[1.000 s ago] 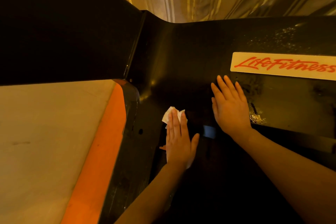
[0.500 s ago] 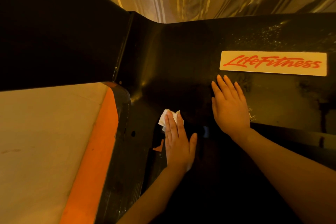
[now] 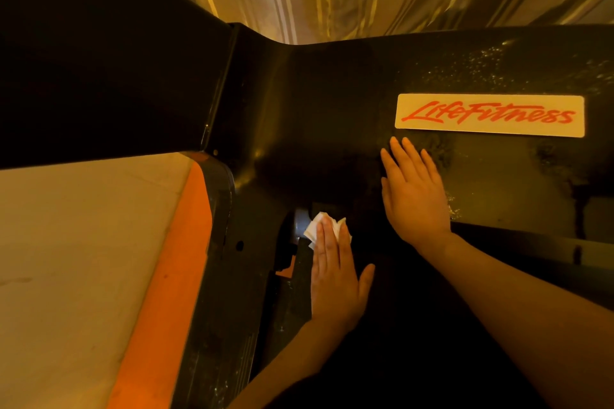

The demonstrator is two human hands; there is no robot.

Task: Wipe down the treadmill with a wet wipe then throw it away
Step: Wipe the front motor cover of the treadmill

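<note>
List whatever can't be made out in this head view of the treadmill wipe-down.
- Wet wipe: mostly covered by the fingers of the left hand, head view.
- Surface under the right hand: hidden by its palm, head view.
- Treadmill: lower part lost in darkness, right end cut off by the frame edge, head view.

The black treadmill (image 3: pixel 315 103) stood on a pale floor (image 3: pixel 66 242), with an orange strip (image 3: pixel 166 276) running along its left edge. A cream label (image 3: pixel 488 114) with red lettering was stuck flat on the dark front cover, and pale specks (image 3: pixel 481 60) were scattered on the surface above it. The right hand (image 3: pixel 415 196) lay flat on the cover, fingers straight, its fingertips just below the label's left end. Lower and to the left, a crumpled white wet wipe (image 3: pixel 314 229) sat against the black surface beside a recess, and the left hand (image 3: pixel 335 279) pressed on it with straight fingers
</note>
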